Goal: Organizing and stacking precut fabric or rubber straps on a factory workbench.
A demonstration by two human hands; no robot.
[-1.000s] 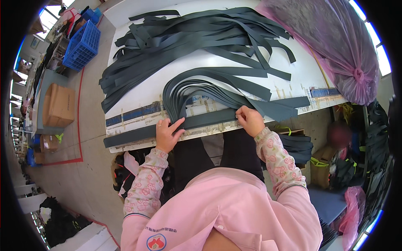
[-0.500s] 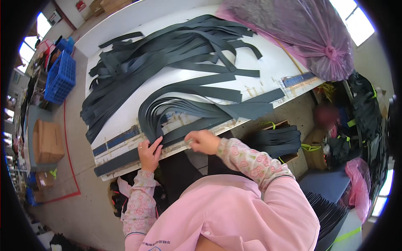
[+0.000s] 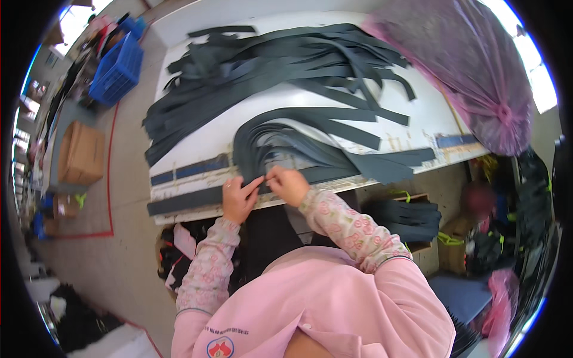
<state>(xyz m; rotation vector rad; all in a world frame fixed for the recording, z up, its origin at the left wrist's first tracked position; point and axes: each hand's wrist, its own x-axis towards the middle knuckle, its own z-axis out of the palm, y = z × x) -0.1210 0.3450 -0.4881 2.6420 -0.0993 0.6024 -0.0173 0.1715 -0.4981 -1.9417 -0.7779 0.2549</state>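
Note:
A bundle of dark grey flat strips [image 3: 248,140] curves in an arch on the white table [image 3: 209,140], its left end bending down to the front edge. At that end lies my left hand [image 3: 240,201], thumb and forefinger spread and the other fingers curled around the edge of the strips. Close beside it, my right hand [image 3: 289,187] is closed in a pinch, fingertips against the strips near my left thumb. What the pinch holds, if anything, is hidden. One straight grey strip [image 3: 188,200] runs along the front edge, passing under my left hand.
A larger heap of loose grey strips [image 3: 268,65] covers the back of the table. A pink plastic sack [image 3: 459,65] stands at the back right. Below the table's right side is a bundle of strips [image 3: 403,219] in a carton. A blue crate [image 3: 118,68] and a carton [image 3: 82,153] are at left.
My right hand has moved left, from the air over the table edge to the strips beside my left hand. The whole view has shifted, with the table appearing farther right.

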